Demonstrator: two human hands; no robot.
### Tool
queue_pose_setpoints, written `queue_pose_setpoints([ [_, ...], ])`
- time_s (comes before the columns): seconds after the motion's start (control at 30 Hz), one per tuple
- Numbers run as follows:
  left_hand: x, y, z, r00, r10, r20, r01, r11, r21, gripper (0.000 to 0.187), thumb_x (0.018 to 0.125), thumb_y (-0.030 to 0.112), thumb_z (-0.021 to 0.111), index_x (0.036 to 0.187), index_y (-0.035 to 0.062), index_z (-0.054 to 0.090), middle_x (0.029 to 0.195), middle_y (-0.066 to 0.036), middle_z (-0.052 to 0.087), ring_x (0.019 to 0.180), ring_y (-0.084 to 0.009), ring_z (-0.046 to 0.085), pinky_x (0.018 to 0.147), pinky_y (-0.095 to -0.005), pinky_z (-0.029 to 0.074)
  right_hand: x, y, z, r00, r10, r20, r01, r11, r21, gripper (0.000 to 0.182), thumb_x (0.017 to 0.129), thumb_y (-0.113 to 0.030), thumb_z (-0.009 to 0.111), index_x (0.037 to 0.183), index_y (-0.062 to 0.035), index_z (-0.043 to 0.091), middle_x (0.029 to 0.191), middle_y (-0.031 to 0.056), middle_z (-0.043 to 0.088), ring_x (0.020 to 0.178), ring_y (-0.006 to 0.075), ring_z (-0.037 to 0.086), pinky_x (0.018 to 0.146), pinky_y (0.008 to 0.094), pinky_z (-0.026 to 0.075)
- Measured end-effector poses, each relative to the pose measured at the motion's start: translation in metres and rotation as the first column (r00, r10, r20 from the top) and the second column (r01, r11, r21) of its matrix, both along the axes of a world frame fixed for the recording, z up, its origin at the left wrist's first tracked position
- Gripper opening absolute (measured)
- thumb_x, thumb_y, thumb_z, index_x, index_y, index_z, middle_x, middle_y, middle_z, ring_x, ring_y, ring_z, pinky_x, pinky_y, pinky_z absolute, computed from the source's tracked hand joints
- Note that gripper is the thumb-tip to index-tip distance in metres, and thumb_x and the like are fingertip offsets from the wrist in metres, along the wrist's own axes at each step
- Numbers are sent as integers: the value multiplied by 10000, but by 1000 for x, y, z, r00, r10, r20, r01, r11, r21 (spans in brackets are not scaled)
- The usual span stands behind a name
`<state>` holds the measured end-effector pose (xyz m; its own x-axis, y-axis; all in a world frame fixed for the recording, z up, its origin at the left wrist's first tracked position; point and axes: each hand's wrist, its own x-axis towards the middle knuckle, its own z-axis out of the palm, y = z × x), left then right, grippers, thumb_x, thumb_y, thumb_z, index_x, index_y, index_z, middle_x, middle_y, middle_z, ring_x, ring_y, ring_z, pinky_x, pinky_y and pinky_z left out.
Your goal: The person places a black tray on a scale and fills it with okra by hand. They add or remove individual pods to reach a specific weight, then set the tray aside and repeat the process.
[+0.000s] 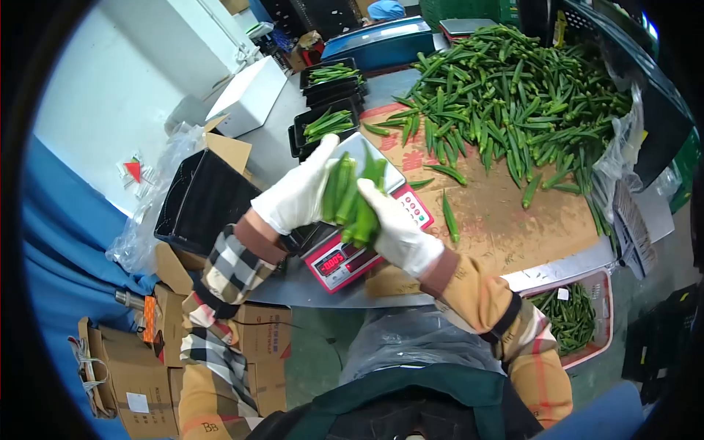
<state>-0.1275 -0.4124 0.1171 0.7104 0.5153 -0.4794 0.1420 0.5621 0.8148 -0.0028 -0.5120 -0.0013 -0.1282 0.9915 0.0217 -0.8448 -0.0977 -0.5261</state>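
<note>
A bunch of green okra (350, 196) is held between my two white-gloved hands, above a red digital scale (412, 203) with a metal pan. My left hand (299, 192) closes on the bunch from the left, its thumb side pointing up. From the right, my right hand (400, 229) presses its fingers around the pods. A red lit display (331, 264) shows on the scale's front. Behind the scale, okra lies in black trays (297, 139). A large heap of loose okra (506, 103) covers the back right of the table.
Brown cardboard (528, 235) lies under the heap, with a few stray pods on it. Black empty trays (209, 198) stack at left beside a white foam box (249, 95). A pink crate (607, 315) of okra stands below the right edge. Cardboard boxes (132, 374) stand lower left.
</note>
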Motion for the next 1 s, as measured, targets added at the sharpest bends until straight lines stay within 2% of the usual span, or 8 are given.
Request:
queue_pose_setpoints([
  [0.2,-63,58,0,972,132,-195,-64,945,320,674,1013,705,477,1262,102,647,1081,-79,718,988,-197,698,891,-372,577,-87,117,7,994,-65,89,78,987,-143,473,1033,-482,612,1341,-124,593,1267,58,679,1088,185,676,854,424,569],
  [0.33,-90,73,-26,785,290,-547,5,880,475,944,943,848,381,1488,93,534,1579,-213,446,1496,-368,362,1183,-610,290,-50,66,24,924,21,382,47,985,-166,579,1011,-531,617,1415,-118,567,1350,65,655,1257,225,608,1044,496,480],
  [0.47,-117,65,-32,875,342,-344,-95,816,570,870,984,772,426,1531,99,497,1604,-198,433,1519,-342,345,1221,-580,221,30,17,-23,932,0,361,65,984,-167,497,1048,-364,623,1385,0,588,1323,151,673,1220,237,640,1069,423,501],
  [0.6,-148,55,-47,879,471,-70,-330,708,625,677,1036,619,518,1464,98,574,1502,-136,555,1438,-299,452,1198,-531,283,110,-39,-97,434,-283,855,505,863,29,414,970,-227,745,1272,36,641,1086,88,743,932,160,692,834,284,552],
  [0.7,-163,41,-63,824,565,-39,-396,625,673,604,1061,549,520,1460,100,580,1451,-119,601,1397,-284,509,1187,-518,313,119,-73,-126,-269,-222,937,529,779,337,539,880,-241,829,1307,21,629,1157,145,689,962,243,683,856,357,561],
  [0.83,-171,31,-93,743,668,-28,-440,520,732,567,1052,502,575,1462,110,580,1437,-91,611,1367,-230,534,1174,-470,346,112,-77,-148,-544,-110,832,388,846,366,674,787,-307,873,1344,-16,628,1228,150,607,1123,334,606,952,421,525],
  [0.93,-166,22,-104,689,718,94,-486,363,795,511,1037,304,669,1439,5,570,1384,-114,634,1287,-183,570,1113,-309,421,107,-72,-148,-592,-16,806,419,848,325,667,790,-301,869,1346,-24,627,1243,147,609,1119,329,602,945,420,525],
  [1.0,-159,15,-112,694,708,130,-439,274,856,526,1037,257,668,1460,-21,529,1435,-167,599,1328,-220,556,1141,-349,416,108,-73,-149,-531,-66,845,437,833,340,553,820,-235,844,1303,-35,662,1169,136,649,1063,337,639,926,399,534],
])
